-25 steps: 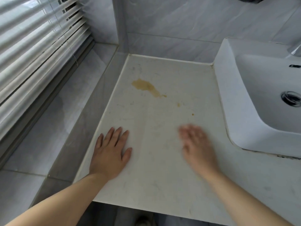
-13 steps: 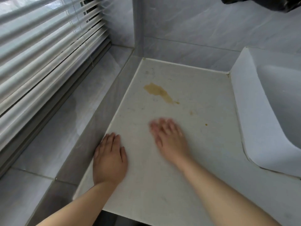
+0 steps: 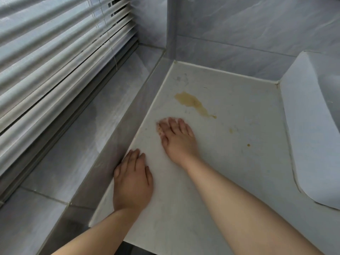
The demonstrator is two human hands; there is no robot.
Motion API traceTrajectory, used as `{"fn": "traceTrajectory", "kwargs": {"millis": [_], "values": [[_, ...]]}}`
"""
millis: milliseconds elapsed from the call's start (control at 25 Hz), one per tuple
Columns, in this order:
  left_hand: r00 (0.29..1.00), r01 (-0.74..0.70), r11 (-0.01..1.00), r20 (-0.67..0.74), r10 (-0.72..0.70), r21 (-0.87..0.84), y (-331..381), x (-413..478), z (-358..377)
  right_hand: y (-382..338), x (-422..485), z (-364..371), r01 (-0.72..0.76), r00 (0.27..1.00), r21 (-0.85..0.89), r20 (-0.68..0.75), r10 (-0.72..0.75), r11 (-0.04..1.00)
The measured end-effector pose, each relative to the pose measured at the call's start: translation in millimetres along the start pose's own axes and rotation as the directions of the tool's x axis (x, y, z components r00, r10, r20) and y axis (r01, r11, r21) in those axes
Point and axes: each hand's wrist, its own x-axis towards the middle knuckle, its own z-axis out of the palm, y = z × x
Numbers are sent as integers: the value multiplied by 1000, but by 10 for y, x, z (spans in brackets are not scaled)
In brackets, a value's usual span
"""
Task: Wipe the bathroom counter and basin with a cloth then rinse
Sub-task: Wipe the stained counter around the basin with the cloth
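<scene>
The white bathroom counter [image 3: 230, 172] fills the middle of the view, with a yellow-brown stain [image 3: 193, 103] near its back left and two small spots [image 3: 248, 145] further right. My left hand [image 3: 132, 181] lies flat at the counter's left edge, fingers straight. My right hand [image 3: 177, 138] lies flat on the counter just below the stain, fingers together and straight, with some brownish grime along its index finger side. The white basin [image 3: 309, 137] stands at the right, only its outer wall showing. No cloth is in view.
A grey tiled ledge [image 3: 82, 140] runs along the counter's left side under a window blind [image 3: 55, 57]. Grey tiled walls [image 3: 248, 34] close off the back. The counter's front edge [image 3: 139, 243] drops off near my forearms.
My right hand has swept left across the counter, from near the basin to just below the stain. My left hand has slid to the counter's left edge. The view has turned left.
</scene>
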Motion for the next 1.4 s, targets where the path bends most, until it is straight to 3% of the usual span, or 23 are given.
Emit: {"fn": "traceTrajectory", "kwargs": {"millis": [120, 200, 240, 320, 400, 440, 560, 600, 680, 760, 800, 840, 880, 920, 1000, 1080, 1120, 1160, 1200, 1240, 1280, 1320, 1400], "values": [[1000, -26, 999, 14, 25, 24, -5, -3, -12, -18, -565, 38, 54, 996, -47, -71, -57, 997], [994, -107, 992, 37, 105, 65, 4, 6, -34, 178, -893, 77, 156, 984, -100, -73, -164, 983], [984, -170, 982, 59, 165, 84, 3, 11, -37, 407, -981, 55, 133, 986, -129, -84, -144, 983], [955, -286, 952, 117, 273, 111, 4, 11, -23, 933, -1109, -40, -135, 975, -128, -192, 109, 982], [936, -341, 930, 145, 322, 133, -7, 10, -15, 1100, -1288, -105, -343, 902, -67, -302, 309, 937], [928, -364, 921, 144, 345, 139, -8, 31, -17, 1022, -1377, -83, -332, 911, -66, -283, 301, 941], [887, -456, 880, 149, 437, 133, 4, 210, -9, 881, -1651, 45, -8, 984, -138, -175, -16, 990], [886, -456, 882, 152, 438, 119, 6, 311, 4, 1042, -1622, 2, 13, 985, -166, -168, -42, 986], [909, -396, 914, 184, 375, 94, 42, 489, 6, 1430, -1460, -97, -230, 955, -178, -232, 187, 957], [929, -343, 932, 186, 319, 115, 30, 548, 69, 1718, -1238, -195, -558, 812, -87, -261, 522, 825], [932, -336, 933, 189, 309, 130, 28, 557, 94, 1731, -1106, -214, -653, 737, -37, -264, 623, 756], [931, -339, 932, 192, 311, 129, 27, 556, 108, 1622, -971, -216, -678, 710, 4, -256, 657, 735], [929, -341, 932, 199, 314, 124, 26, 548, 109, 1414, -871, -195, -624, 748, 18, -272, 605, 781], [928, -343, 931, 196, 316, 125, 20, 545, 107, 1178, -815, -117, -496, 831, -13, -299, 470, 868], [925, -357, 922, 195, 327, 148, 10, 543, 100, 774, -863, -3, -128, 966, -119, -240, 97, 985], [917, -373, 913, 219, 334, 167, 7, 538, 91, 869, -922, -9, 86, 980, -230, -155, -124, 969], [917, -367, 915, 233, 325, 168, 7, 527, 86, 1095, -903, -72, 27, 983, -239, -172, -70, 971], [919, -358, 919, 236, 316, 167, 6, 527, 85, 1351, -858, -130, -135, 976, -224, -200, 90, 965], [922, -357, 920, 219, 320, 162, 7, 536, 89, 1602, -797, -224, -361, 918, -172, -239, 317, 916], [921, -361, 920, 211, 326, 153, 6, 550, 98, 1789, -713, -292, -553, 815, -86, -262, 516, 829], [919, -367, 918, 210, 334, 148, 2, 562, 109, 1801, -610, -306, -654, 737, -19, -242, 631, 757], [917, -372, 916, 209, 338, 149, -6, 560, 119, 1631, -513, -295, -658, 734, -4, -228, 640, 753], [919, -373, 913, 199, 339, 167, -17, 560, 114, 1044, -492, -106, -383, 897, -81, -272, 349, 920]]}}
